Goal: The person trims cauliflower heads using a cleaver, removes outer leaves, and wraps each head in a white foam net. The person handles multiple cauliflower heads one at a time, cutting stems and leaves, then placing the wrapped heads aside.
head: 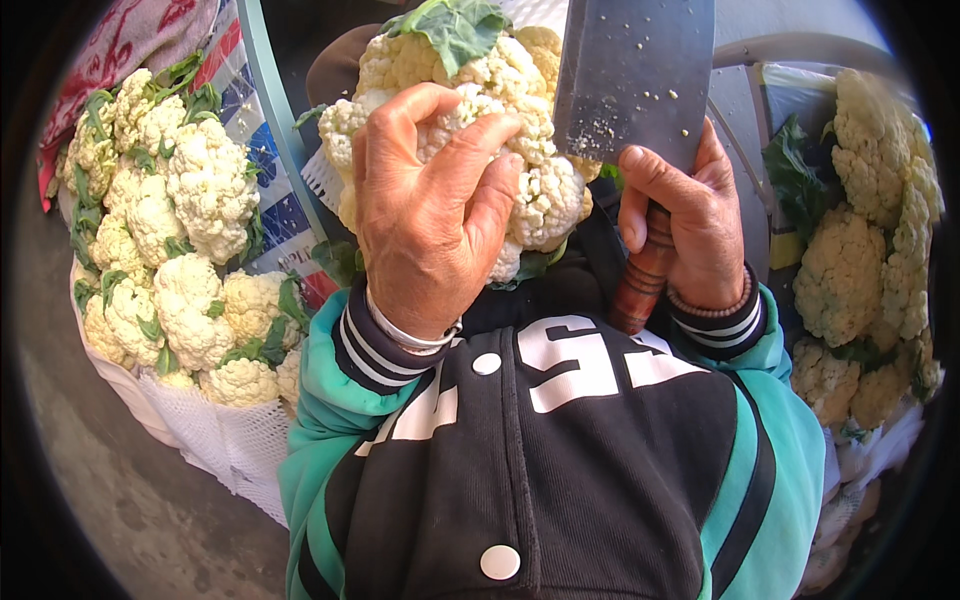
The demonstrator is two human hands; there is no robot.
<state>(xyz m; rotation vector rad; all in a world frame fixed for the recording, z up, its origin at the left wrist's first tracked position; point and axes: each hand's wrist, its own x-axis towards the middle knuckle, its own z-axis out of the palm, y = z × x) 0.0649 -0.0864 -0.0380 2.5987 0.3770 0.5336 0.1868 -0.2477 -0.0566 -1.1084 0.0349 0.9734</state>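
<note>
A large cauliflower head (551, 199) with creamy white florets is in front of me at the top centre. One green cauliflower leaf (457, 34) lies over its far side. My left hand (431, 199) rests over the florets, fingers bent and fingertips at the curd; whether it grips anything is hidden. In my right hand (686, 214) is a cleaver, held by its brown banded handle (641, 281). The broad steel cleaver blade (637, 67) points away from me, just right of the cauliflower, with small white crumbs stuck to its face.
To my left, many cauliflowers (187, 300) with green leaves fill a container lined with white netting (225, 439). More cauliflowers (844, 277) are piled on my right. A pale green bar (277, 112) runs beside the left pile. Grey floor (142, 495) shows at lower left.
</note>
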